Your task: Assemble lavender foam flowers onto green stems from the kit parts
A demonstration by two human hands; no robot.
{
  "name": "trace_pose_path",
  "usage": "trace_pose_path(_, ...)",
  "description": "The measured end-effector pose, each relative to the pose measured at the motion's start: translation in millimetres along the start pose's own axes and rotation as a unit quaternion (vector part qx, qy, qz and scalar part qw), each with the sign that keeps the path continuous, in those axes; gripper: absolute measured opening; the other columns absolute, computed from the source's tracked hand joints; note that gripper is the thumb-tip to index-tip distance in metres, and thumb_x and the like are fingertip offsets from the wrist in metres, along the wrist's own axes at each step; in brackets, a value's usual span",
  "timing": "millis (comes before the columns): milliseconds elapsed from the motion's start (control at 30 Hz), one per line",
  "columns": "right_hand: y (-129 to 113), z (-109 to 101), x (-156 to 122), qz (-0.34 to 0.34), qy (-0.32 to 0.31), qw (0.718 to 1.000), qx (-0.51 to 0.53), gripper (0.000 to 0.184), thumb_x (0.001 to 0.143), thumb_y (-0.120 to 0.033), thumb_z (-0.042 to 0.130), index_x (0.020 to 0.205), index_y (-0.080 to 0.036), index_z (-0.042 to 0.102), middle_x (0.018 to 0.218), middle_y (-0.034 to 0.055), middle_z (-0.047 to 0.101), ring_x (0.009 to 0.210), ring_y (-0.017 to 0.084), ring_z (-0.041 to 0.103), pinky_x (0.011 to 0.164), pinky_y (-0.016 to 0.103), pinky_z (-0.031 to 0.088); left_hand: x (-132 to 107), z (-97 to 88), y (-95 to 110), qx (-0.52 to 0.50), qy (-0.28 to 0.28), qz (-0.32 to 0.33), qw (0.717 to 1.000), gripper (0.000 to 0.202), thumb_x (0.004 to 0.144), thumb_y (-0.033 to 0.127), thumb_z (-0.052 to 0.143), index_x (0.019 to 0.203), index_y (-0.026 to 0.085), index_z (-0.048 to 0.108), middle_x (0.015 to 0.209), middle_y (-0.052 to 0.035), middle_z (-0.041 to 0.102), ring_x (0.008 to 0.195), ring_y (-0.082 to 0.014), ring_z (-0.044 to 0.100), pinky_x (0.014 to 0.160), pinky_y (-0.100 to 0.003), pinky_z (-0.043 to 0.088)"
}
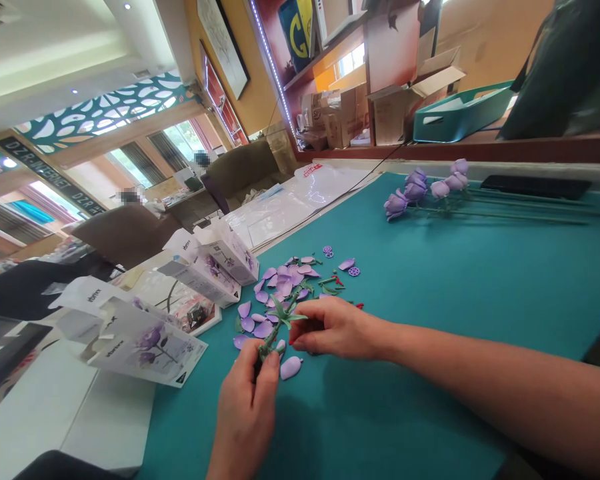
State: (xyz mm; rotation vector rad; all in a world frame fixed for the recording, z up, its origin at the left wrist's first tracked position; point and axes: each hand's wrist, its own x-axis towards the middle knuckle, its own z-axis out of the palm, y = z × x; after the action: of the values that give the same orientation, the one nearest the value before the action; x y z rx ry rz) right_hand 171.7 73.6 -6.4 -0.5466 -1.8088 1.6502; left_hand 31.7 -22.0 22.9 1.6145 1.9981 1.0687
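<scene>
Head view: a printed flower-kit box (145,340) is seen far left, overhanging a teal mat (430,387). A green plastic stem (280,325) is clasped by the left hand (245,417), its lower end hidden by the fingers, and is pinched near its leaves by the right hand (335,327). Lilac foam petals (280,283) are scattered just beyond; purple foam roses (415,190) are laid far right.
</scene>
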Motion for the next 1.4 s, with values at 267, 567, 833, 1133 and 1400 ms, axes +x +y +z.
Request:
trace_pose_path(267, -3.4, -0.4, -3.1, -0.111, 0.04, 0.958, -0.262, 0.004, 0.077, -0.014, 0.066, 0.075, -0.017, 0.065, 0.071, -0.0008, 0.066, 0.067, 0.011, 0.058, 0.059, 0.02, 0.038, -0.4, 1.2, -1.4, 0.015, -0.009, 0.016, 1.0, 0.022, 0.083, 0.039, 0.043, 0.067, 0.024, 0.046, 0.057, 0.0049, 0.048, 0.053, -0.0152, 0.045, 0.049, -0.025, 0.033)
trace_pose_path(567, 0.9, -2.5, -1.3, -0.134, 0.025, 0.938, -0.319, 0.004, 0.08, -0.015, 0.064, 0.077, -0.017, 0.064, 0.071, -0.0009, 0.065, 0.068, 0.011, 0.057, 0.06, 0.02, 0.037, 0.7, 1.5, -1.8, -0.001, -0.02, 0.02, 1.0, 0.022, 0.083, 0.04, 0.043, 0.068, 0.024, 0.049, 0.059, 0.0049, 0.05, 0.053, -0.0148, 0.047, 0.05, -0.024, 0.035)
trace_pose_path(833, 6.5, -4.0, -2.0, -0.191, 0.006, 0.906, -0.378, 0.007, 0.085, -0.017, 0.058, 0.08, -0.016, 0.063, 0.077, 0.0021, 0.064, 0.073, 0.013, 0.057, 0.064, 0.022, 0.04, 1.0, 0.3, -3.3, 0.007, -0.043, 0.026, 0.999, 0.022, 0.084, 0.039, 0.044, 0.07, 0.024, 0.05, 0.058, 0.005, 0.045, 0.054, -0.0146, 0.043, 0.051, -0.025, 0.035)
trace_pose_path(1133, 0.6, -3.9, -3.8, -0.182, -0.003, 0.92, -0.347, 0.003, 0.08, -0.016, 0.065, 0.08, -0.018, 0.067, 0.077, -0.0005, 0.066, 0.072, 0.011, 0.06, 0.065, 0.02, 0.041, 3.2, -1.7, -14.4, 0.052, -0.097, 0.046, 0.993, 0.029, 0.088, 0.043, 0.039, 0.071, 0.023, 0.051, 0.062, 0.0031, 0.049, 0.056, -0.0155, 0.046, 0.053, -0.025, 0.037)
trace_pose_path(1400, 0.2, -6.6, -2.3, -0.112, 0.028, 0.944, -0.309, 0.003, 0.076, -0.02, 0.069, 0.075, -0.016, 0.068, 0.068, -0.0005, 0.066, 0.065, 0.011, 0.058, 0.056, 0.019, 0.036, 4.2, -3.8, -13.0, -0.002, -0.075, 0.039, 0.996, 0.024, 0.086, 0.041, 0.042, 0.071, 0.023, 0.049, 0.063, 0.0041, 0.047, 0.057, -0.0143, 0.045, 0.054, -0.024, 0.038)
